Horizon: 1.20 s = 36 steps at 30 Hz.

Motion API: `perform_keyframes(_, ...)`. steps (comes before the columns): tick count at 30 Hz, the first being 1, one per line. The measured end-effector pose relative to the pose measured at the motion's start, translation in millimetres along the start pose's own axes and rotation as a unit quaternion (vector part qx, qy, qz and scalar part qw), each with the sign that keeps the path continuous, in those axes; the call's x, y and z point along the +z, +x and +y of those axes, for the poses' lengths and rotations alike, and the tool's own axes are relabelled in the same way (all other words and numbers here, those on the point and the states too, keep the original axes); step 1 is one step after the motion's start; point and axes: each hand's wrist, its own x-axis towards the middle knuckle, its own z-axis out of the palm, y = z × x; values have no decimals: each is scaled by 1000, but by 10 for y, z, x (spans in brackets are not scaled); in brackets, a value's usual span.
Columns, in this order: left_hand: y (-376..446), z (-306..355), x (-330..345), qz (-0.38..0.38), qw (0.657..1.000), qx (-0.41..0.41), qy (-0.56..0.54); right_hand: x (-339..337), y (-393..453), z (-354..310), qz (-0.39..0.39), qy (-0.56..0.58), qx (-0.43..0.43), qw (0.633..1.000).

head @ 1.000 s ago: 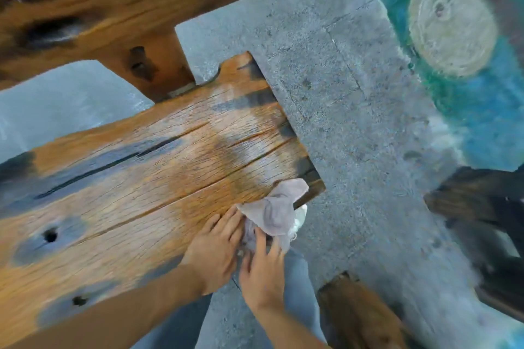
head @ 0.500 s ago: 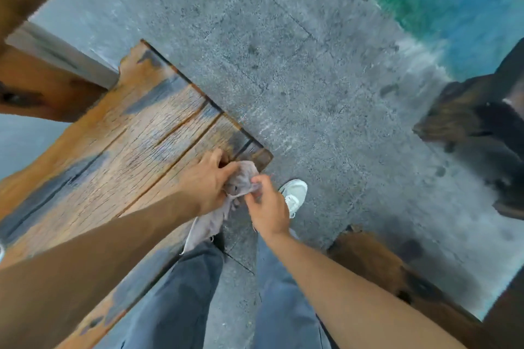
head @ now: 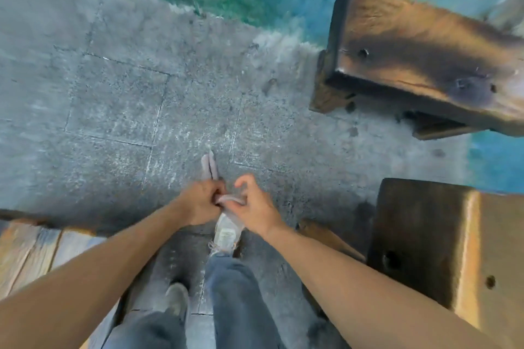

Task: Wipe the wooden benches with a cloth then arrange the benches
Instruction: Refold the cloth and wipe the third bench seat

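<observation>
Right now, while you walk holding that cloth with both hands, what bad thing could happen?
1. Both the left hand and right hand are busy with the cloth, so catching a stumble would be harder.
2. The dark bench stands close by the right leg; a shin might bump its corner.
3. The cloth's loose end dangles over the concrete floor; it might pick up dirt if it drops.
</observation>
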Motion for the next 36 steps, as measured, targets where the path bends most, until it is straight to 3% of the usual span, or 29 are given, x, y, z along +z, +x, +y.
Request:
perform_keyframes(3, 417, 500, -255, -24, 998, 29, 43, -409, 143, 92, 19, 176, 69, 982)
perform_keyframes(6, 614, 815, -490, -87, 994, 45, 37, -760, 253, 138, -51, 252, 87, 962)
perform_keyframes(10, 705, 991, -687, -150, 987, 41, 28, -1086, 396, 193, -154, 247, 120, 949)
perform_keyframes(14, 793, 1019, -758, -98, 993, 54, -38, -1234, 447, 239, -209, 107, 109, 966)
perform_keyframes(18, 893, 1244, -922, -128, 968, 123, -178, -1272, 543, 116, -179, 190, 81, 962)
perform_keyframes(23, 1074, 1545, -1349, -98, 971, 148, -158, -1503, 790, -221, -147, 104, 74, 981)
perform_keyframes(31, 1742, 1859, -2183, -71, 982, 107, -138, -2109, 1370, -594, -124, 282, 127, 943)
perform_keyframes(36, 2161, 2205, -2183, -118, 980, 95, -130, -2352, 1745, -444, -16, 289, 106, 951)
